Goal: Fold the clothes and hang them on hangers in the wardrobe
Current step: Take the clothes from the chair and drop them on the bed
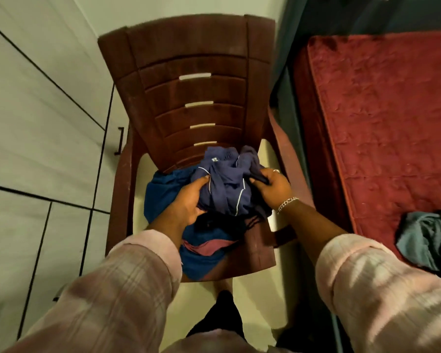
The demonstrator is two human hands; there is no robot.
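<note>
Head view, looking down on a brown plastic chair (189,72) that carries a heap of clothes on its seat.

- Top of heap: a crumpled navy garment (227,184) with thin white piping, bunched toward the back edge of the seat, near the slatted backrest.
- Left hand (186,200) grasps the garment's left side, thumb over the cloth. Right hand (270,184) pinches a dark fold at its right side; a chain bracelet (287,203) sits on that wrist. Both hands are clenched on the same piece, well spread, which reads as the grip for lifting it free and shaking it open.
- Beneath it: a brighter blue garment (163,192) spreading to the seat's left edge and down toward the front edge, something black in the middle, and a pink piece (209,247) near the front edge. What kinds of garment these are cannot be told.
- To the chair's right, a bed with a red cover (392,123); a grey-green cloth (428,238) lies crumpled on it, apart from the heap.
- To the left, white panelled doors with a dark handle (119,141), shut, likely the wardrobe.
- No hangers in sight.

Judgement: early stage, sorting; nothing looks folded yet.
</note>
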